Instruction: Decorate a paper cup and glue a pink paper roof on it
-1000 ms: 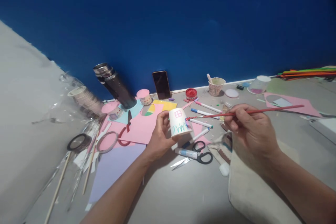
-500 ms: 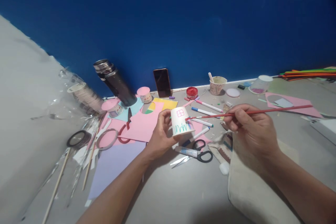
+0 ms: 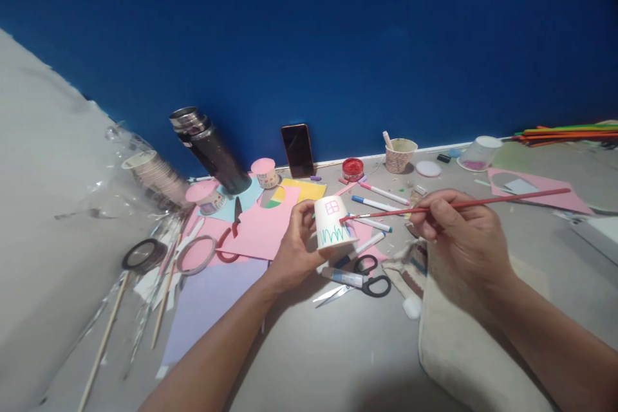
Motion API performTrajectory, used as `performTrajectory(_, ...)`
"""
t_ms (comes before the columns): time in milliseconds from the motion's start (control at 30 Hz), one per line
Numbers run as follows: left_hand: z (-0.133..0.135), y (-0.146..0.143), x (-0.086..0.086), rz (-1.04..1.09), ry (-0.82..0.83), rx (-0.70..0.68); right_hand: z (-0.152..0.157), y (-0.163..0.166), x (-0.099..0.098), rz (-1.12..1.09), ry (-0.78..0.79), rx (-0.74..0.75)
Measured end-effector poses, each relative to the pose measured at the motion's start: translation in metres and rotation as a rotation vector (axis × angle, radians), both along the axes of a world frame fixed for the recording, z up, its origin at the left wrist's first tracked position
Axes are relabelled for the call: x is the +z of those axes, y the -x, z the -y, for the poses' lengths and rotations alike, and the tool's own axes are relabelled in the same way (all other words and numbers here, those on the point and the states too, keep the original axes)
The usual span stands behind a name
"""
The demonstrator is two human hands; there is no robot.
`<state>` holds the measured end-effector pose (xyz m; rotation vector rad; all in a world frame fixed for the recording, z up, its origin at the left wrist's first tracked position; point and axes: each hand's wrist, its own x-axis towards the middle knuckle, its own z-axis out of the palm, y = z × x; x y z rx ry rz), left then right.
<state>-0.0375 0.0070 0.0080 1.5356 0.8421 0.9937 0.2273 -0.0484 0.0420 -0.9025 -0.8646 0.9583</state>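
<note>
My left hand is closed round a white paper cup, held upside down above the table. The cup bears a pink window drawing and a green zigzag of grass along its wide rim. Between the fingers of my right hand is a long red paintbrush, its tip touching the cup's side, where a small red mark shows. An open jar of red paint stands behind the cup. Black-handled scissors and a glue stick lie below it.
Several markers lie behind my hands. A thermos, a phone and a patterned cup stand by the blue wall. Pink paper, tape rolls and wooden sticks are on the left. A pale cloth lies under my right arm.
The brush tip has moved slightly left and stays against the cup's side. Both hands keep their grips, and the cup has hardly moved.
</note>
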Motion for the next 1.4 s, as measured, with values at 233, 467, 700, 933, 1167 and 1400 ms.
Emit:
performTrajectory(233,0.0009,-0.0002,0.003,-0.001,0.009,-0.017,0.0004,-0.0018,0.0023,-0.029,0.005,0.007)
performTrajectory(467,0.0011,-0.0001,0.0017,-0.013,-0.001,-0.012,-0.0004,-0.0013,0.0005,-0.007,0.029,0.019)
performTrajectory(700,-0.0003,-0.0006,0.0004,-0.028,-0.008,0.001,0.0002,-0.0037,-0.0024,0.007,0.026,0.035)
performTrajectory(933,-0.0006,0.0002,-0.0011,-0.018,-0.007,-0.005,-0.001,-0.004,-0.0002,-0.017,0.003,0.014)
performTrajectory(1167,0.001,-0.0001,0.0018,-0.03,-0.002,-0.005,-0.0008,-0.0025,0.003,0.009,0.016,0.002)
performTrajectory(1400,0.0017,-0.0013,0.0027,-0.011,0.009,-0.007,0.0012,-0.0012,0.0002,0.022,0.032,0.012)
